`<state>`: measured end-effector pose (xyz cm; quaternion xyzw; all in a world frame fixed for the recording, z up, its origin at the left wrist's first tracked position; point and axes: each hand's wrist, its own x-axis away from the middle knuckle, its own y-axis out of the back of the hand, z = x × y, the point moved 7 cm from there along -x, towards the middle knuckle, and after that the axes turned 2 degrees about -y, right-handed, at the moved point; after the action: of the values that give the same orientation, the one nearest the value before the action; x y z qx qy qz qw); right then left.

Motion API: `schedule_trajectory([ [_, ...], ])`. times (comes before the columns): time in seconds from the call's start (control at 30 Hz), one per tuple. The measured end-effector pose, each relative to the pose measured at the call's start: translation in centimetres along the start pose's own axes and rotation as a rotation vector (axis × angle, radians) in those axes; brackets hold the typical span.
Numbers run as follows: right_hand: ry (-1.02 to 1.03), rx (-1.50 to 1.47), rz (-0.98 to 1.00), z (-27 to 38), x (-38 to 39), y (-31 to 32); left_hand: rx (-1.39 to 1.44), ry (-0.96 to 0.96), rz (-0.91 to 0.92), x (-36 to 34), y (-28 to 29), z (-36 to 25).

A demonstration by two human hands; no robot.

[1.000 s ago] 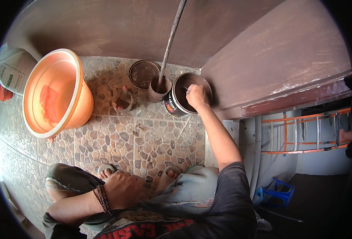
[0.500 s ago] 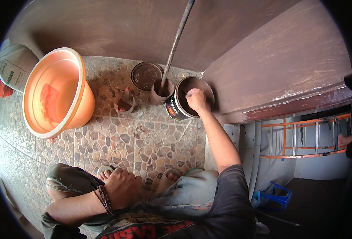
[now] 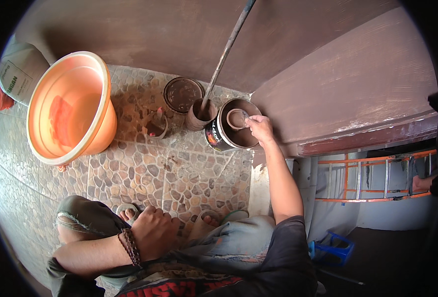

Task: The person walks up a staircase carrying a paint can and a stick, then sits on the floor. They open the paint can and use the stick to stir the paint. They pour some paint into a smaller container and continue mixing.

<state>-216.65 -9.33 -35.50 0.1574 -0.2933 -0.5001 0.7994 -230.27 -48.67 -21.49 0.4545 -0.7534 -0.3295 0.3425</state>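
My right hand [image 3: 260,128] grips the rim of a small round cup [image 3: 237,119], coated brown, inside a paint bucket [image 3: 219,138] with brown paint in it and a dark printed side. My left hand [image 3: 154,228] hangs loosely by my knee, fingers slightly bent and apart, holding nothing visible. Just left of the bucket, a long grimy pole [image 3: 225,52] leans in a brown-smeared container [image 3: 198,121]. A round brown-stained lid [image 3: 182,94] lies behind that. A small cut container [image 3: 155,128] holding something red sits farther left.
A large orange tub [image 3: 95,133] stands at left beside a white sack [image 3: 21,74]. Brown-painted walls [image 3: 343,74] border the pebble-patterned floor [image 3: 125,178]. At right are an orange ladder [image 3: 357,198], another person's limb [image 3: 422,184] and a blue stool [image 3: 335,250].
My right hand has moved slightly right and turned, and the small cup now shows at the bucket's top. The view has shifted slightly. My left hand stays by my knee.
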Motion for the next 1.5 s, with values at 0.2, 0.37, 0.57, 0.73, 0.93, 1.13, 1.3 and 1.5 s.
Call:
schedule_trajectory([
  [0.2, -0.031, -0.133, 0.047, 1.9, 1.6, 1.3, -0.067, -0.054, -0.07, -0.2, 0.9, -0.5],
  [0.37, -0.028, -0.163, 0.046, 3.3, 2.2, 0.9, -0.131, -0.061, -0.051, -0.1, 0.6, -0.8],
  [0.57, 0.017, -0.101, 0.097, 4.7, 2.1, -0.2, -0.132, -0.039, 0.002, 0.3, 0.3, -0.7],
  [0.73, 0.022, -0.111, 0.112, 5.4, 1.8, -0.9, -0.148, -0.036, -0.006, 0.6, 0.6, -0.8],
  [0.93, 0.08, -0.067, 0.085, 6.3, 1.6, -1.5, -0.125, -0.03, 0.01, 0.8, 0.5, -0.8],
  [1.13, 0.081, -0.059, 0.065, 6.7, 1.6, -1.7, -0.126, -0.041, -0.017, 0.9, 0.5, -0.8],
  [1.3, 0.03, -0.098, 0.076, 6.5, 1.5, -1.7, -0.118, -0.04, -0.052, 1.0, 0.7, -0.7],
  [1.5, -0.022, -0.182, 0.032, 6.0, 1.8, -1.0, -0.105, -0.03, -0.032, 1.0, 0.7, -0.6],
])
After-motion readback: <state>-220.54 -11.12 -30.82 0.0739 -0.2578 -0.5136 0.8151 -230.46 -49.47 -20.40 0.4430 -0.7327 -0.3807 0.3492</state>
